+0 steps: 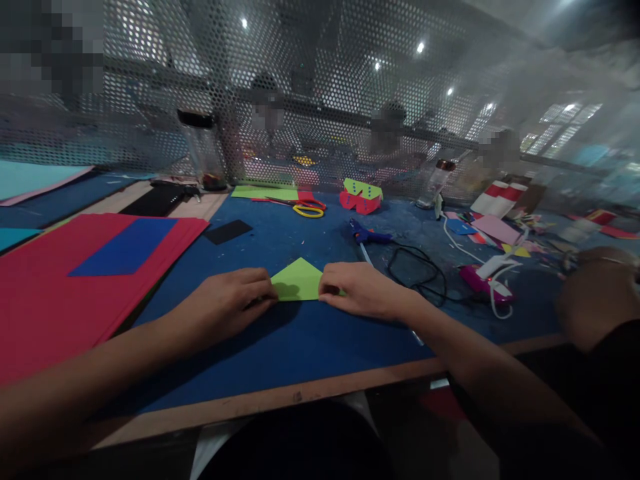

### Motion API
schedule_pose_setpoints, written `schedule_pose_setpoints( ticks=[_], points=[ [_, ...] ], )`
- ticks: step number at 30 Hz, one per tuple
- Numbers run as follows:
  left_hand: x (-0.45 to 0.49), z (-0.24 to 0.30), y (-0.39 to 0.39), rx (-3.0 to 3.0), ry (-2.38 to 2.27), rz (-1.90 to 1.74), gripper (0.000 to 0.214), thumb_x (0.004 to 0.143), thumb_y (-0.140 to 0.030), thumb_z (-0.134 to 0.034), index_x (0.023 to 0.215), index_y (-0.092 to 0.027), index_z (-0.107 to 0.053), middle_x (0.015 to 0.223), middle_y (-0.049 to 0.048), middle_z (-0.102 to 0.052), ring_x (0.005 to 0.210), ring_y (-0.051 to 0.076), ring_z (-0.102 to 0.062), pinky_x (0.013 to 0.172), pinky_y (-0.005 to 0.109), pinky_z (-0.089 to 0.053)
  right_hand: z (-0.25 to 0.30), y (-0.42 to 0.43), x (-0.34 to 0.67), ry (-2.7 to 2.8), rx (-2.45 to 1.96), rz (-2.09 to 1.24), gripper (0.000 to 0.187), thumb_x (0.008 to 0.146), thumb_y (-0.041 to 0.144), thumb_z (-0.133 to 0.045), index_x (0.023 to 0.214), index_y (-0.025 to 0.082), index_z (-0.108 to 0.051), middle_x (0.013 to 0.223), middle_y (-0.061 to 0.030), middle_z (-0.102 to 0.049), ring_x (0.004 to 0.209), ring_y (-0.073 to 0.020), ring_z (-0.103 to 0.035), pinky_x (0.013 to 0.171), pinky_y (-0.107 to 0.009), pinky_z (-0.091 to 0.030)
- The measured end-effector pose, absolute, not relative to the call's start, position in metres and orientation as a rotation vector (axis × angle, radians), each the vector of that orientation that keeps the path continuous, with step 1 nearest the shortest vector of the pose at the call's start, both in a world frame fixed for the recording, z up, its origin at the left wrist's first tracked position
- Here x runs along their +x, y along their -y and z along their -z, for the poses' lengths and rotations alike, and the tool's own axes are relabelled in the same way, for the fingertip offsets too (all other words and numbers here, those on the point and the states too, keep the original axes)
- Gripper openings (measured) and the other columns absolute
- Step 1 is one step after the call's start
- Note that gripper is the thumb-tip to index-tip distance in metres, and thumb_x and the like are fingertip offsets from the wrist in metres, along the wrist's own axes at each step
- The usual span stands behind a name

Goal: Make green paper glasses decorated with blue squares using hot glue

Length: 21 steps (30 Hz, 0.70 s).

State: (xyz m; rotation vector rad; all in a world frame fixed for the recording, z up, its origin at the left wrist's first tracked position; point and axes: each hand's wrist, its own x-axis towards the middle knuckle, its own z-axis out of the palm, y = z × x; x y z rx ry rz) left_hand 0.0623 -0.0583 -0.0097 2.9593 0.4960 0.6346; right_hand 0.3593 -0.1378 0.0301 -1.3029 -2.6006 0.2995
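A green paper (299, 279), folded into a triangle, lies on the blue mat (300, 340) in front of me. My left hand (231, 302) presses its left corner with the fingers curled down on it. My right hand (361, 288) pins the right corner the same way. Both hands rest on the mat, with the triangle's tip pointing away from me.
Red sheets (45, 293) with a blue sheet (127, 245) on top lie to the left. Scissors (306, 205), a red and green paper craft (361, 197), a blue glue gun (367, 235) with a black cord (417, 267) and a pink tool (483, 280) lie beyond. A perforated metal screen (320, 100) closes the back. Another person's arm (597, 297) is at right.
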Motion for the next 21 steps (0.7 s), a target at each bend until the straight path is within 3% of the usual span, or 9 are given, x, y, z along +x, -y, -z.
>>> schedule_pose_setpoints(
  ticks=[6,12,21],
  points=[
    [0.063,0.008,0.068,3.257,-0.351,-0.561,0.032,0.108,-0.013,-0.049,0.125,-0.023,-0.074,0.096,0.0053,-0.072,0.077,0.022,-0.068,0.07,0.034,-0.052,-0.016,0.132,0.352,2.629,-1.176,-0.181,0.013,0.108,0.018,-0.067,0.117,0.017,-0.077,0.109,-0.0088,-0.075,0.104,-0.0219,-0.068,0.089,-0.033,-0.045],
    [0.065,0.009,0.071,3.376,-0.331,-0.494,0.039,0.101,-0.007,-0.054,0.132,-0.024,-0.072,0.099,0.0065,-0.071,0.078,0.024,-0.066,0.07,0.036,-0.051,-0.011,0.13,0.347,2.763,-1.115,0.041,0.022,0.109,0.019,-0.064,0.128,0.021,-0.076,0.12,-0.0112,-0.073,0.106,-0.023,-0.067,0.088,-0.034,-0.046],
    [0.067,0.008,0.072,3.392,-0.367,-0.455,0.041,0.1,-0.008,-0.056,0.133,-0.026,-0.073,0.099,0.0061,-0.072,0.076,0.022,-0.067,0.07,0.035,-0.054,-0.017,0.132,0.343,2.834,-1.146,0.079,0.017,0.107,0.018,-0.066,0.121,0.019,-0.076,0.116,-0.0102,-0.074,0.101,-0.023,-0.067,0.087,-0.036,-0.046]
  ],
)
